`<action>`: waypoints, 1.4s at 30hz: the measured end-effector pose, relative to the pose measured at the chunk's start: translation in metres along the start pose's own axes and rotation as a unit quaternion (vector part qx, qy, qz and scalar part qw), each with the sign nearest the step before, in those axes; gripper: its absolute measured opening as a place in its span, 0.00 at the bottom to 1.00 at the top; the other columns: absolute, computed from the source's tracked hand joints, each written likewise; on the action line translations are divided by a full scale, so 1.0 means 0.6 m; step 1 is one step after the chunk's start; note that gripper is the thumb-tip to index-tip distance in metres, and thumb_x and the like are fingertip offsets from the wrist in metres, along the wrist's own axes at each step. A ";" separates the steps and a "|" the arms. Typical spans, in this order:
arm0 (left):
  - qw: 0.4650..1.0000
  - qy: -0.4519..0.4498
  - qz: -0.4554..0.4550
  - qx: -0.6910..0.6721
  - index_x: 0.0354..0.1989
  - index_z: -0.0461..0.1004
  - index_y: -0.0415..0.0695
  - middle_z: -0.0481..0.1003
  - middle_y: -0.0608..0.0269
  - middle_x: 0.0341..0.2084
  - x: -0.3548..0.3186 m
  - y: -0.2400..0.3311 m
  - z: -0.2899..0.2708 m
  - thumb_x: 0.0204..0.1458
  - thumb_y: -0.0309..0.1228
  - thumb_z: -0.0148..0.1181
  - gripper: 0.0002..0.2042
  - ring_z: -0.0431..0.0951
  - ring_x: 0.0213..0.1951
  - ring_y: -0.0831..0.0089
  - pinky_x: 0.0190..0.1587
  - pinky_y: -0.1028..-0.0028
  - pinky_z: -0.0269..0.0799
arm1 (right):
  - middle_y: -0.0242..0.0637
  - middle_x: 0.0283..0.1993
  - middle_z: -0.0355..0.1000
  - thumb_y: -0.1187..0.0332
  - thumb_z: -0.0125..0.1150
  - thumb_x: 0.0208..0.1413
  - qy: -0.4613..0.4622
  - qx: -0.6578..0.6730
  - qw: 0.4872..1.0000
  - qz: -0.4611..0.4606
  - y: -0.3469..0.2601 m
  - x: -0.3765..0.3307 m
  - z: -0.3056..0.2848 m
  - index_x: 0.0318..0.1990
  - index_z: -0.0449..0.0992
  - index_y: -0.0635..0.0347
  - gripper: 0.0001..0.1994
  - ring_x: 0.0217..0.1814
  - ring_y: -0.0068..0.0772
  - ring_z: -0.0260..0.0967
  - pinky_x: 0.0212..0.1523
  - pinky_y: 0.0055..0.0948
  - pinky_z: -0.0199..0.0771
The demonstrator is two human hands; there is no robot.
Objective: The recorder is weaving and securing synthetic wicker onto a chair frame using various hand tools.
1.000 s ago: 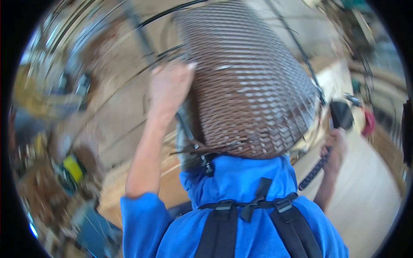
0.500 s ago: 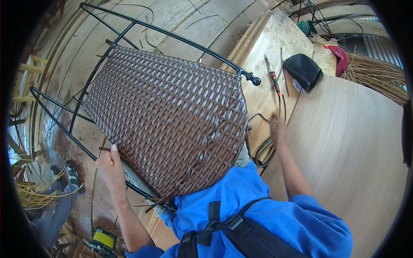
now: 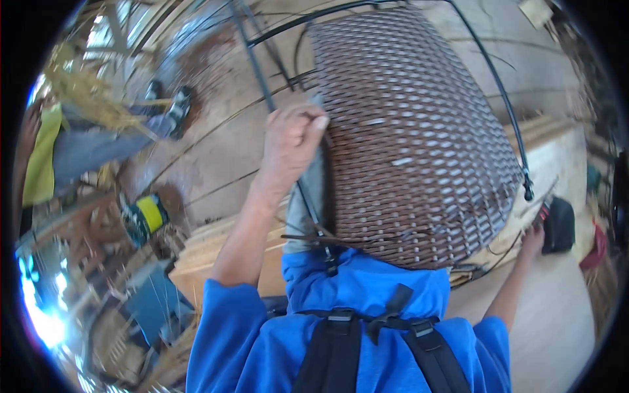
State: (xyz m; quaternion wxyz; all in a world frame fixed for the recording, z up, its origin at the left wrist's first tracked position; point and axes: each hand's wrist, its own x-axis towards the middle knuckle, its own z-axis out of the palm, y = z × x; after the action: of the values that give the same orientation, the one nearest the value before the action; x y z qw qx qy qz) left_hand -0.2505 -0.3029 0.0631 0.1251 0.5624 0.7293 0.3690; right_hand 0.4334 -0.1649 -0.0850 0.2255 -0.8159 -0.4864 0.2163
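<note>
Head view: just before twelve o'clock, the left hand (image 3: 292, 136) has fingers curled closed, seemingly on a brown strand (image 3: 308, 114). At six, loose strips (image 3: 300, 237) look unfinished, whereas the woven panel (image 3: 413, 137) at two appears almost filled. At three, the right hand (image 3: 534, 240) meets a red-handled tool (image 3: 544, 210); its grip I cannot tell.

Pale wooden bench (image 3: 544, 308): black pouch (image 3: 559, 226) on it, red cloth (image 3: 595, 247) near right edge.

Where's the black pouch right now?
In the head view, the black pouch is on the right side, just right of the person's right hand and left of the red cloth.
</note>
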 end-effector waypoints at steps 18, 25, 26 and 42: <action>0.997 0.062 -0.003 -0.049 0.32 0.74 0.50 0.73 0.73 0.34 -0.118 0.026 -0.010 0.45 0.31 0.60 0.06 0.70 0.35 0.69 0.42 0.67 0.58 | 0.43 0.44 0.68 0.80 0.49 0.51 -0.293 -0.279 0.723 -0.560 -0.844 -0.337 0.010 0.46 0.70 0.66 0.14 0.47 0.36 0.65 0.51 0.26 0.61; 0.991 0.069 -0.024 -0.110 0.28 0.74 0.49 0.73 0.72 0.32 -0.114 0.021 0.008 0.44 0.33 0.61 0.05 0.69 0.34 0.70 0.41 0.67 0.57 | 0.40 0.39 0.70 0.73 0.56 0.49 -0.243 -0.359 0.601 -0.672 -0.897 -0.375 0.082 0.45 0.75 0.58 0.13 0.42 0.39 0.66 0.47 0.39 0.60; 0.992 0.064 -0.022 -0.109 0.27 0.74 0.49 0.73 0.73 0.32 -0.113 0.021 0.008 0.45 0.34 0.61 0.05 0.68 0.34 0.71 0.41 0.67 0.57 | 0.39 0.39 0.70 0.72 0.56 0.49 -0.241 -0.363 0.593 -0.677 -0.901 -0.379 0.088 0.44 0.75 0.56 0.13 0.41 0.38 0.65 0.46 0.38 0.61; 0.993 0.035 -0.024 -0.112 0.26 0.74 0.48 0.74 0.71 0.29 -0.106 0.022 0.005 0.49 0.34 0.56 0.05 0.68 0.34 0.69 0.42 0.68 0.58 | 0.39 0.37 0.68 0.72 0.56 0.47 -0.263 -0.412 0.539 -0.686 -0.904 -0.404 0.121 0.45 0.73 0.58 0.15 0.40 0.40 0.64 0.43 0.36 0.60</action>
State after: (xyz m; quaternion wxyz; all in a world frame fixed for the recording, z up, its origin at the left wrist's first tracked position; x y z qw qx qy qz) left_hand -0.2175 -0.3585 0.0554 0.1705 0.5136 0.7007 0.4649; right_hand -0.0907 -0.1389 0.2030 -0.1939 -0.1425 -0.9703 -0.0235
